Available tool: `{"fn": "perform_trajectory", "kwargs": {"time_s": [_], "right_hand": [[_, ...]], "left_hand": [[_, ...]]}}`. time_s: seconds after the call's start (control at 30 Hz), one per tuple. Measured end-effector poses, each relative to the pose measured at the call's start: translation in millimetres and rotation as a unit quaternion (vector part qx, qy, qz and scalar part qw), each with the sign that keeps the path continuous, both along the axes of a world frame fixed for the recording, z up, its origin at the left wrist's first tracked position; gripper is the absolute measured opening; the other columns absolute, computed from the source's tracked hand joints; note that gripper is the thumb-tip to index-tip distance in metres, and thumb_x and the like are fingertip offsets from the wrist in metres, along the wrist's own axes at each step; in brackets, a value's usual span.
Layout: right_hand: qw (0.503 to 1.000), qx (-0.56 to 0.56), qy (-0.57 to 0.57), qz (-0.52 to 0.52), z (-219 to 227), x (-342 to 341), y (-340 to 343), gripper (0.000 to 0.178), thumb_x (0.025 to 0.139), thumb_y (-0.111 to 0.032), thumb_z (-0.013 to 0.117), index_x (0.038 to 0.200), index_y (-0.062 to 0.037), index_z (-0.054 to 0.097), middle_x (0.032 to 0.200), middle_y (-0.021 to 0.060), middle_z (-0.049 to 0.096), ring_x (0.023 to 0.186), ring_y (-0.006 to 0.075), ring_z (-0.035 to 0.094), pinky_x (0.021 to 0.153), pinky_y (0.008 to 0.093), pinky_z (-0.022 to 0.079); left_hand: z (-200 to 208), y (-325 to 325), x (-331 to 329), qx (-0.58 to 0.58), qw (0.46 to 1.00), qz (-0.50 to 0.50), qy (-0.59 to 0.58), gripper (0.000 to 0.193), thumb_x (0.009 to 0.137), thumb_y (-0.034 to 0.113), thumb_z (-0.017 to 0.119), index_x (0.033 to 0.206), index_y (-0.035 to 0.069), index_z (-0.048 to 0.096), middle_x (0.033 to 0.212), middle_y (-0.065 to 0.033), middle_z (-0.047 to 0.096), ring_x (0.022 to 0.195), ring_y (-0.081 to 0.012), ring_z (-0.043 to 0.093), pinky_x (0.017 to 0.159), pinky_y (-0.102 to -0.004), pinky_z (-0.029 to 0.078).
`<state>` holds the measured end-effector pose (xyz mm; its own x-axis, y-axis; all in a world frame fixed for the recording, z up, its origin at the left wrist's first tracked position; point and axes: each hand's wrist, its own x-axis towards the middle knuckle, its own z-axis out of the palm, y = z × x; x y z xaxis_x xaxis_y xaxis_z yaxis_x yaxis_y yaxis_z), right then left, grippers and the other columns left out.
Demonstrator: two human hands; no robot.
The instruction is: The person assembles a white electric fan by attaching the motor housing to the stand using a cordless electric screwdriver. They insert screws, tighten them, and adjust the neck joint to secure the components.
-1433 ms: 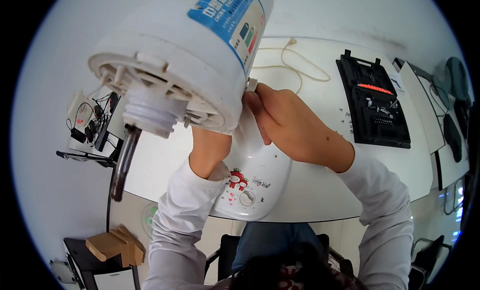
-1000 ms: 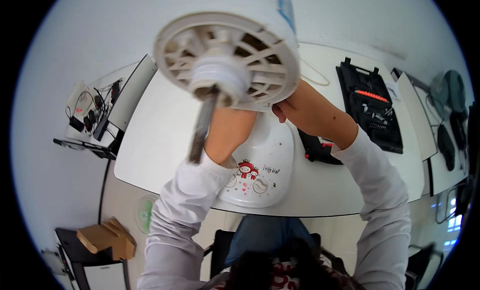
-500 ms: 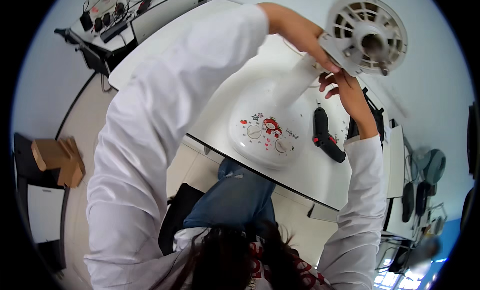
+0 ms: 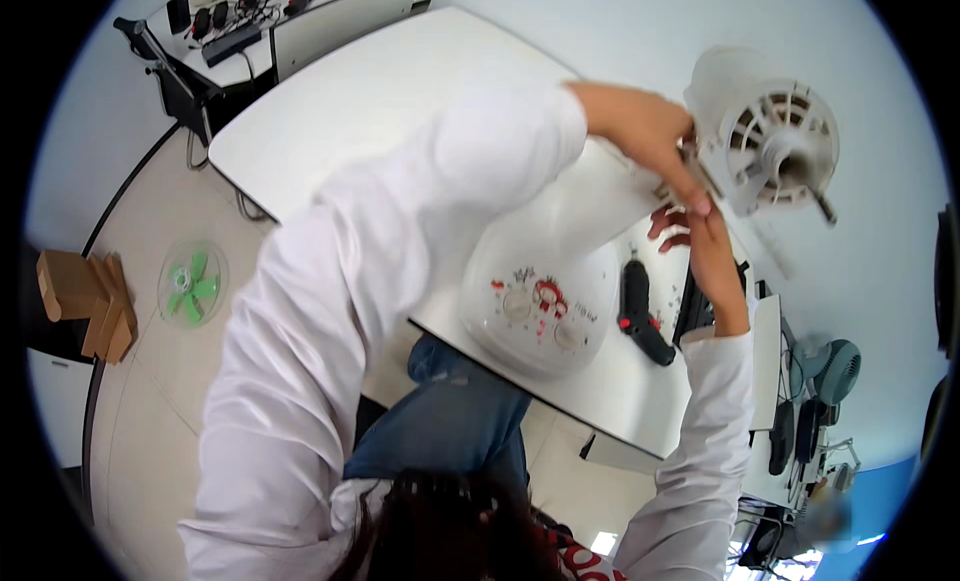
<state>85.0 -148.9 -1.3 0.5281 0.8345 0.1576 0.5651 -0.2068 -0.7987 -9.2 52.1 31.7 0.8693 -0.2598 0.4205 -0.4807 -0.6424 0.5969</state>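
A white electric fan stands on the table; its rounded base (image 4: 540, 341) has dials and red cartoon prints, and a thick neck (image 4: 612, 213) rises from it. The bladeless fan head (image 4: 785, 146), with a round vented motor cover and bare shaft, leans to the right. My left hand (image 4: 645, 136) is closed round the joint between neck and head. Just below it, my right hand (image 4: 708, 266) reaches up to the same joint, fingers curled, its tips partly hidden by my left thumb. What it pinches is hidden. A black cordless screwdriver (image 4: 640, 311) lies right of the base.
A green fan blade (image 4: 192, 283) inside a clear ring lies on the floor at left, beside cardboard boxes (image 4: 85, 299). A second table with cables and black tools (image 4: 235, 43) is at the far left. Other equipment, including a teal fan (image 4: 835, 371), stands at the right.
The view has shifted, bringing the green fan blade into sight. Both hands stay at the fan's joint, and the head appears farther right and lower in the picture.
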Motion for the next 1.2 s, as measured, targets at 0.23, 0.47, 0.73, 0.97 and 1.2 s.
{"fn": "perform_trajectory", "kwargs": {"time_s": [0.23, 0.47, 0.73, 0.97, 1.2], "right_hand": [[0.999, -0.009, 0.004, 0.043, -6, 2, -7, 0.031, 0.097, -0.023, 0.033, 0.11, -0.0003, 0.05, 0.094, 0.0113, 0.06, 0.08, 0.0201, 0.059, 0.07, 0.0323, 0.048], [0.999, -0.026, -0.008, 0.021, -6, 9, -9, 0.03, 0.096, -0.022, 0.034, 0.11, -0.0003, 0.05, 0.095, 0.011, 0.06, 0.082, 0.02, 0.059, 0.073, 0.0323, 0.047], [0.999, -0.034, -0.034, -0.006, -20, 8, -20, 0.03, 0.096, -0.021, 0.034, 0.111, -0.0002, 0.05, 0.095, 0.0106, 0.06, 0.084, 0.0198, 0.058, 0.077, 0.0323, 0.046], [0.988, -0.029, -0.149, -0.041, -33, 36, -28, 0.029, 0.096, -0.02, 0.035, 0.111, -0.0001, 0.05, 0.096, 0.0103, 0.06, 0.086, 0.0197, 0.058, 0.08, 0.0324, 0.045], [0.9, -0.065, -0.422, -0.091, -54, 54, -36, 0.026, 0.095, -0.015, 0.036, 0.11, 0.0007, 0.051, 0.099, 0.0097, 0.061, 0.092, 0.0191, 0.055, 0.091, 0.0316, 0.038]], "left_hand": [[-12, -4, -19, 0.052, 0.987, 0.113, -0.103, 0.049, 0.059, 0.04, 0.074, 0.09, 0.005, 0.061, 0.075, -0.0152, 0.064, 0.07, -0.034, 0.062, 0.063, -0.0399, 0.049], [-17, 4, -16, 0.078, 0.984, 0.118, -0.105, 0.053, 0.05, 0.025, 0.076, 0.095, 0.003, 0.062, 0.068, -0.0104, 0.063, 0.065, -0.0302, 0.062, 0.056, -0.0378, 0.048], [-32, 8, -11, 0.019, 0.982, 0.117, -0.146, 0.06, 0.046, 0.033, 0.077, 0.095, 0.003, 0.062, 0.057, -0.0078, 0.058, 0.058, -0.0284, 0.059, 0.05, -0.0369, 0.043], [-43, 8, 3, 0.006, 0.959, 0.128, -0.252, 0.057, 0.042, 0.035, 0.078, 0.084, 0.001, 0.06, 0.055, -0.0076, 0.056, 0.052, -0.0285, 0.056, 0.047, -0.0371, 0.041], [-40, -3, 12, -0.025, 0.964, 0.135, -0.227, 0.051, 0.045, 0.038, 0.078, 0.074, 0.002, 0.059, 0.056, -0.0084, 0.059, 0.053, -0.0272, 0.059, 0.049, -0.034, 0.044]]}}
